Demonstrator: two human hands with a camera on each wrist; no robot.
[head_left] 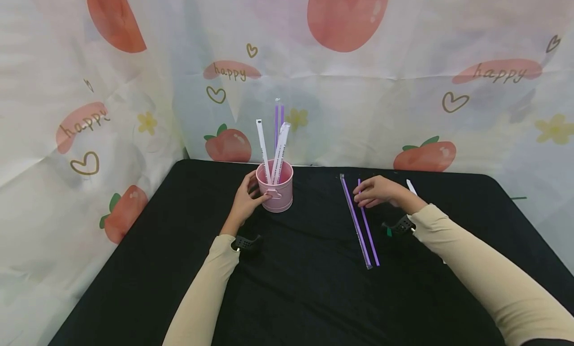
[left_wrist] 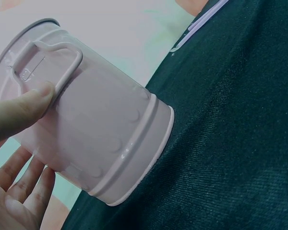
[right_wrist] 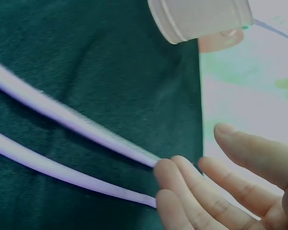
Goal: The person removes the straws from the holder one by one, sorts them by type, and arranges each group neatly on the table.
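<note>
A pink bucket [head_left: 279, 200] stands upright at the back of the black-covered table. In it lean several white paper-wrapped straws [head_left: 263, 149] and purple straws [head_left: 282, 117]. My left hand [head_left: 243, 204] holds the bucket from its left, the thumb pressing the front handle [left_wrist: 71, 50] and the fingers around the side. Two purple straws lie to the right: one in a clear wrapper [head_left: 356, 224], the other a purple straw [head_left: 370, 239] beside it. Over their far ends hovers my right hand [head_left: 378, 192], fingers loosely bent and apart from the thumb, nothing held.
Partly hidden by the right forearm, a white strip [head_left: 411, 187] lies on the black cloth [head_left: 305, 286]. A small green piece [head_left: 389, 232] shows near the right wrist strap. Printed fabric walls [head_left: 350, 106] rise behind the table and at its left side.
</note>
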